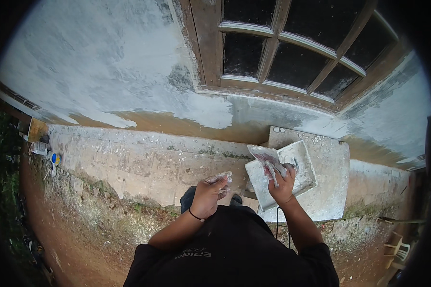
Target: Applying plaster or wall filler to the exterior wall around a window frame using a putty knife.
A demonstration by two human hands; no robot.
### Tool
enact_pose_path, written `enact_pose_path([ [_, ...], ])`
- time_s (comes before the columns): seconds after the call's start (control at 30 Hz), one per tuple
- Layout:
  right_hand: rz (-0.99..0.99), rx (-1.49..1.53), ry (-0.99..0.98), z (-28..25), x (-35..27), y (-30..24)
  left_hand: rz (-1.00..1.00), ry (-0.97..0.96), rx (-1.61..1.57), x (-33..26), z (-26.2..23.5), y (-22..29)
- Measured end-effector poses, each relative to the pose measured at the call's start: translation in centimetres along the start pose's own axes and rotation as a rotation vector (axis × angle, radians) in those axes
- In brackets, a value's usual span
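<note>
Right hand: closed around the handle of a trowel.
Trowel: blade lies over a square plaster board, just ahead of the right hand.
Left hand: loosely curled, holding nothing, beside the board.
Wall: plastered, beyond both hands.

An outdoor renovation site beside a house: a half-plastered wall at twelve o'clock, a brown wooden window frame at one o'clock, a spattered concrete ledge and bare earth at eight o'clock.

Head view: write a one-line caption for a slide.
Right hand grips a putty-smeared scraper over a square grey tray; left hand hangs loosely closed beside it, below a half-plastered wall.
</note>
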State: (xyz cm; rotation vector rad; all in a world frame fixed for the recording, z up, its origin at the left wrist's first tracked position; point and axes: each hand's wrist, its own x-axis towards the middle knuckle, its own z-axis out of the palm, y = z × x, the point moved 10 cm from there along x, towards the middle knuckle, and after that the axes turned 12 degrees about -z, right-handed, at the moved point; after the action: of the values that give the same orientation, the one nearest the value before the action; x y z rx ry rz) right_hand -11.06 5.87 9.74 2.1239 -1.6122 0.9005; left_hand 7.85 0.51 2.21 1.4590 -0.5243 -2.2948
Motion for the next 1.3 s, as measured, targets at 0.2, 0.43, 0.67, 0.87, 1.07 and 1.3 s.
enact_pose_path([
  [0.2,0.161,-0.062,0.009,2.7,2.3,-0.1,0.034,-0.096,0.100,4.5,-3.8,4.8],
  [0.43,0.376,-0.139,0.087,5.9,7.7,-2.4,0.222,-0.086,0.405,9.1,-10.0,14.8],
  [0.67,0.557,-0.175,0.095,8.4,12.2,-5.4,0.039,-0.036,0.424,14.3,-16.5,17.6],
  [0.87,0.666,-0.181,0.074,10.3,11.7,-4.3,0.019,-0.008,0.329,17.9,-17.9,18.8],
  [1.07,1.270,0.475,0.641,15.5,4.5,0.0,0.068,-0.041,0.333,21.0,-18.9,19.9],
  [1.3,1.453,0.795,0.983,24.6,-2.4,7.6,-0.056,0.204,0.203,34.0,-30.6,13.9],
])
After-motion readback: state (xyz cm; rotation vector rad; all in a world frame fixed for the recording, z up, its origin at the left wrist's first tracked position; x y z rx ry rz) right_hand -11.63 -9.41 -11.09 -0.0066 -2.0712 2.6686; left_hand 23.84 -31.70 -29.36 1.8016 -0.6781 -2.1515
